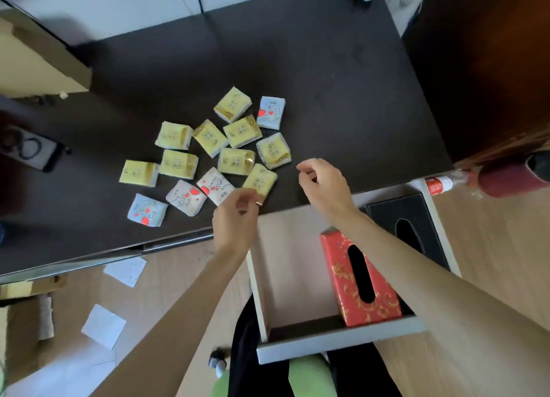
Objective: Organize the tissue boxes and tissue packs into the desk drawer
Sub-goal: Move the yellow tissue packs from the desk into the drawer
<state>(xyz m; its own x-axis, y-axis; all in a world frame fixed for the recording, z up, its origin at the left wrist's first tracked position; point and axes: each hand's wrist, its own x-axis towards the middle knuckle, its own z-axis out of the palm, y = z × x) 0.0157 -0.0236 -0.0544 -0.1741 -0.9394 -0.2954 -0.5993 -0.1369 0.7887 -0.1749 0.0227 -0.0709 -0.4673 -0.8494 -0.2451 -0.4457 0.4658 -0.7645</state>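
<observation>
Several small tissue packs lie scattered on the dark desk (327,84): yellow ones such as the nearest yellow pack (260,180) and white ones with red hearts (215,185). The drawer (285,265) is pulled out below the desk edge. Inside it a red patterned tissue box (351,280) stands beside a black tissue box (395,215). My left hand (235,218) hovers at the desk edge, fingers curled, touching the nearest yellow pack's corner. My right hand (323,183) hangs above the desk just right of the packs, fingers loosely bent, holding nothing.
A cardboard box (35,60) sits at the desk's far left, a phone-like device with a cable (31,151) near the left edge. Paper sheets (104,326) lie on the wooden floor. A red-capped bottle (440,185) lies by the drawer's right.
</observation>
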